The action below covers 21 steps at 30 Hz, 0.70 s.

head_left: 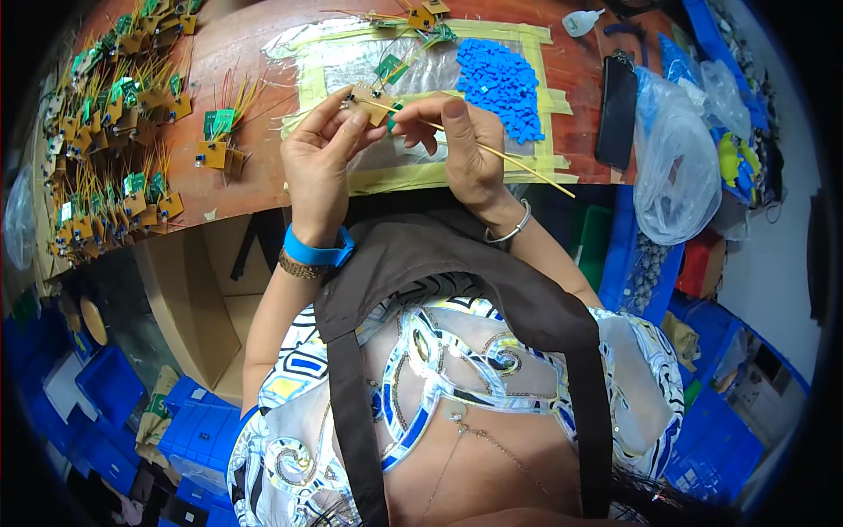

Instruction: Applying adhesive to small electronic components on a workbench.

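Between the fingertips of my left hand [323,162] is a small tan circuit board [372,104] with a few tiny parts on it. My right hand [474,154] grips a thin wooden stick [531,169], whose far end reaches the board; whether it touches cannot be made out. Both hands are over a clear sheet [338,60] edged with yellow tape. A green circuit board [391,68] lies just beyond the held board. To the right of it spreads a pile of small blue plastic pieces [500,90].
Many tan and green boards with wires [123,114] cover the table's left side; one wired cluster [219,140] stands nearer me, another [426,22] at the far edge. On the right are a black phone [616,114], a clear plastic bag [674,167] and a small white bottle [581,22].
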{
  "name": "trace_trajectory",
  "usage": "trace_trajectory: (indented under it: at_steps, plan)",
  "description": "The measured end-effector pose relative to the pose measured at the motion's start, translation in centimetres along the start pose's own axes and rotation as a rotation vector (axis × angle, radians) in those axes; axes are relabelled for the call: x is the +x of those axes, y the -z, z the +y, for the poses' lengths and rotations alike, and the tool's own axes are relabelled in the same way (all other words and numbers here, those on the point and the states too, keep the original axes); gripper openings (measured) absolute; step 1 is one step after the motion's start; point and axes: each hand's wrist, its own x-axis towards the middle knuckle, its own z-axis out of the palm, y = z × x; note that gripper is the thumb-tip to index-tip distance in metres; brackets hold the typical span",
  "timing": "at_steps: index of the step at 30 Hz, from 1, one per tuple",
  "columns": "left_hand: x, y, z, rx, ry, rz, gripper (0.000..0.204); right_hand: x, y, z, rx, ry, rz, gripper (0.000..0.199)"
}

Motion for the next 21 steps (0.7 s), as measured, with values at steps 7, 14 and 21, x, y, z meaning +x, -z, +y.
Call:
trace_trajectory:
  at_steps: [7,14,21]
  plan:
    - [-0.3,-0.1,0.3,0.005,-0.002,-0.029,0.038,0.1,-0.2,0.7,0.010,-0.021,-0.005,0.056]
    - [-0.3,0.0,0.0,0.008,-0.008,-0.032,0.037,0.3,0.4,0.3,-0.222,0.108,-0.094,0.036]
    - [-0.3,0.1,0.3,-0.001,0.000,-0.019,0.037,0.2,3.1,-0.9,-0.272,0.130,0.014,0.031]
